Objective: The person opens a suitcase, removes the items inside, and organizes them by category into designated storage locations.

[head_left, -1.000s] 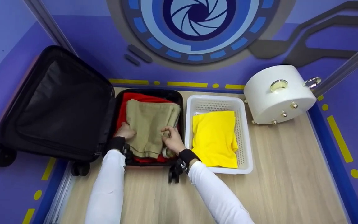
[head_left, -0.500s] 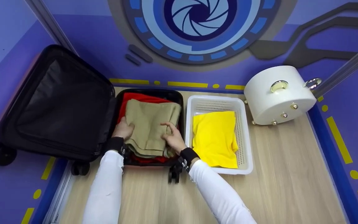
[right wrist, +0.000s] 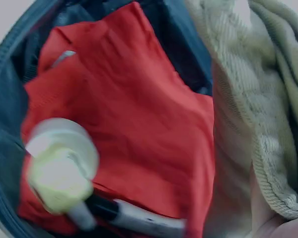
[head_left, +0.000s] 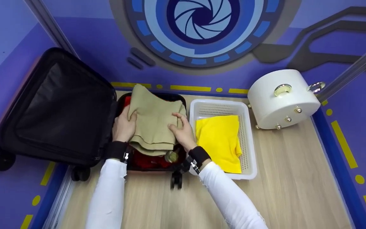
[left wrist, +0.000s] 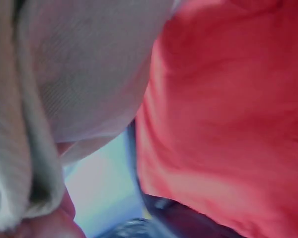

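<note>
Khaki cloth (head_left: 153, 121), folded, is held along both sides by a person's bare hands above an open black suitcase (head_left: 65, 111): the left hand (head_left: 124, 126) grips one edge, thumb on top, while the right hand (head_left: 184, 132) pinches the opposite edge, its fingertips partly out of sight. The bundle has just come up off the red cloth (right wrist: 134, 114) beneath, so its weight now appears to be borne by the hands. Half a second ago it lay flat within the case; now a far corner reaches past the back rim, and the near hem has moved away from the front, baring more red fabric and a small jar (head_left: 171, 156) by the front right corner. Just beside, yellow cloth (head_left: 218, 140) lies as before in a white basket (head_left: 252, 152).
</note>
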`<state>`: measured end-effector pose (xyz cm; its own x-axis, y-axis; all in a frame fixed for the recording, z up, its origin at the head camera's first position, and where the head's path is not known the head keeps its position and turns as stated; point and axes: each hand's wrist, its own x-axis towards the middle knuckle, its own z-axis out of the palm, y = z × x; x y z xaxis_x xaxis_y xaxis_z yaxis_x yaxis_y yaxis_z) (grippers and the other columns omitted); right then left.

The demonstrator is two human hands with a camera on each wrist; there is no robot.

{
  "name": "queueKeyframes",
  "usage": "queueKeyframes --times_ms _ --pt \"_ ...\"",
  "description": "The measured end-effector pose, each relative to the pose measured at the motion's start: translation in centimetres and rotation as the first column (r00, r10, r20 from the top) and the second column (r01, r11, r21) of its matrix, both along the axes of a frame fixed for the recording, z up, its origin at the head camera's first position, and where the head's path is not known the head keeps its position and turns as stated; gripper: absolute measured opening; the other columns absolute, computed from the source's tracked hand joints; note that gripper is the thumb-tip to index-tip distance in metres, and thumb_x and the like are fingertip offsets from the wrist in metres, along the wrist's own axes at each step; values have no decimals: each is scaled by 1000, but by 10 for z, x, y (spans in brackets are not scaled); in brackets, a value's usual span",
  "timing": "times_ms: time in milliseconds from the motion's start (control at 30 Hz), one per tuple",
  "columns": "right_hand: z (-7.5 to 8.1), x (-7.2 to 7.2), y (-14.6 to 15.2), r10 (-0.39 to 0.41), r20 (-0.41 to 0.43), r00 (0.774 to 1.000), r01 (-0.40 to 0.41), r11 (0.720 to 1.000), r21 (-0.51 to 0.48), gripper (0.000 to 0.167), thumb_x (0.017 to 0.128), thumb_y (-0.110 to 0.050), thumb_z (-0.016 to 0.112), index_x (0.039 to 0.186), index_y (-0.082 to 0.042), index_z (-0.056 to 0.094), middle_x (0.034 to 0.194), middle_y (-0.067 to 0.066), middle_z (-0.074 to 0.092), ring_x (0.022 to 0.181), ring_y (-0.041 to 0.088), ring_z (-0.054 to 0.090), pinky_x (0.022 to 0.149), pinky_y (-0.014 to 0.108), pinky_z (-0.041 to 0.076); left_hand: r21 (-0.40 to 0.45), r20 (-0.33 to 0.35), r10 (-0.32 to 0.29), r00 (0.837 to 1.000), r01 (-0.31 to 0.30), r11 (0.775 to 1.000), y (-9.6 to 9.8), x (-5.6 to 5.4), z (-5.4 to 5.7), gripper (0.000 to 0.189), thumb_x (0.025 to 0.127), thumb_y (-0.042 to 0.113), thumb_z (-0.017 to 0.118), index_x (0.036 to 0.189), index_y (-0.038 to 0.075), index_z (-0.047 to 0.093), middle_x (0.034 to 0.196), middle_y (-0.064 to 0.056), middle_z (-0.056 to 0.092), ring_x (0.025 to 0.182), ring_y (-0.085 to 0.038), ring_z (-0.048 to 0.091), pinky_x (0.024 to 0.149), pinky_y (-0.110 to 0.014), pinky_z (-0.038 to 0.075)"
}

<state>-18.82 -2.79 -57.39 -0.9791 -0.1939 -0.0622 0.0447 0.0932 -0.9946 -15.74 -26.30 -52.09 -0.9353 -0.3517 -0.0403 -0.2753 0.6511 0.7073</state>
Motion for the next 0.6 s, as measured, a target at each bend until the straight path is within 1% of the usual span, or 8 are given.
queueKeyframes --times_ms 100,200,300,367,400,467,533,600 --pt "15 0 15 1 -59 998 0 1000 29 56 96 -8 68 151 -17 58 162 6 50 155 29 37 129 49 26 18 -99 8 995 -6 1000 14 4 12 53 108 41 52 159 24 48 144 -22 64 124 -47 65 98 -63 51" --pt "29 -1 33 -3 -123 992 7 1000 28 61 98 -4 62 156 -18 52 165 5 47 158 28 33 129 49 27 42 -202 15 979 -7 999 32 7 21 52 108 39 56 157 23 50 138 -22 68 117 -46 69 91 -62 53" --pt "40 -2 56 -17 -190 982 22 999 23 64 99 1 57 160 -17 47 167 5 44 159 26 31 130 48 27 69 -291 0 957 21 997 55 8 23 51 107 35 58 156 20 51 135 -22 70 113 -44 71 87 -61 55" --pt "43 -2 74 -25 -233 972 31 999 22 65 99 5 54 160 -14 44 167 6 43 160 26 31 130 46 25 84 -330 -21 944 52 995 72 8 22 52 107 33 59 157 19 51 137 -21 69 116 -43 70 89 -60 56" --pt "43 -3 83 -26 -254 967 32 999 19 65 98 7 53 160 -12 44 167 8 42 160 26 31 131 45 25 93 -342 -32 939 67 993 81 8 20 52 107 32 59 157 18 50 138 -21 69 118 -42 70 90 -60 56" --pt "41 -2 103 -30 -289 957 39 999 25 65 98 9 51 160 -9 44 167 10 43 159 26 34 131 41 23 102 -347 -58 936 99 990 98 9 14 54 107 31 59 158 15 48 142 -21 66 123 -41 68 94 -60 56" --pt "37 -1 123 -33 -315 948 42 999 20 65 97 13 49 159 -5 44 166 14 43 158 29 35 131 38 25 112 -328 -85 941 128 985 116 10 7 56 108 31 58 159 11 46 147 -21 62 129 -41 64 100 -60 54" --pt "32 1 144 -32 -327 944 38 999 12 65 96 16 47 158 -2 43 165 17 43 157 31 35 130 35 25 122 -291 -114 950 155 980 133 12 -1 59 108 32 57 160 8 44 152 -22 58 135 -42 60 105 -60 52"
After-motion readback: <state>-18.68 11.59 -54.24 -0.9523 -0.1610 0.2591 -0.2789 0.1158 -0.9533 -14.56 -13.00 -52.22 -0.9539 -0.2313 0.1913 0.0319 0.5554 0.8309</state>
